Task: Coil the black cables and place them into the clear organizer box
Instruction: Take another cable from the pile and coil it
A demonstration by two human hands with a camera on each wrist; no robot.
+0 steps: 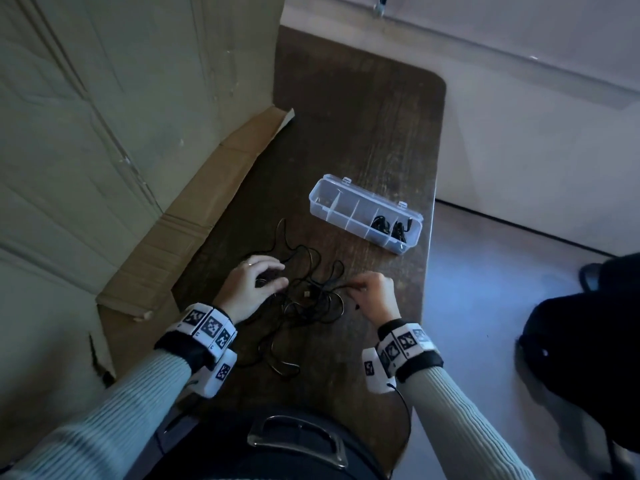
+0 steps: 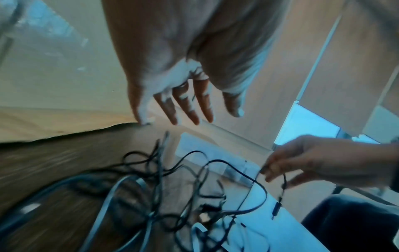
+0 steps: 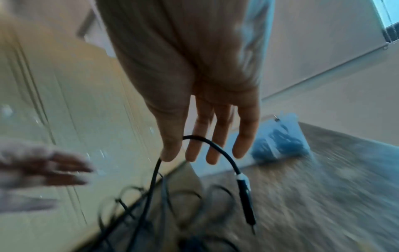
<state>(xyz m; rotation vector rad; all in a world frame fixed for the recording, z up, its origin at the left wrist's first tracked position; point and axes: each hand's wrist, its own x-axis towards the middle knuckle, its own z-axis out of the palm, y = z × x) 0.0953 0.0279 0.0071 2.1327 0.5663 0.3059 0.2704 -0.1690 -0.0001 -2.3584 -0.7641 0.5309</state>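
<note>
A tangle of black cables [image 1: 306,299] lies on the dark wooden table [image 1: 363,126] in front of me. My left hand [image 1: 258,280] hovers over the tangle's left side with straight, spread fingers [image 2: 185,109], holding nothing. At the tangle's right edge, my right hand [image 1: 370,292] pinches one black cable [image 3: 213,148] between thumb and forefinger. That cable's plug end [image 3: 246,201] dangles below the hand. The clear organizer box [image 1: 325,199] stands open farther back on the right, with two coiled black cables [image 1: 389,227] in its right-hand compartments.
A large flattened cardboard sheet [image 1: 180,216] leans along the table's left side. The table's right edge [image 1: 431,216] runs just past the box, with floor beyond. A dark bag or chair [image 1: 585,334] sits on the floor at the right.
</note>
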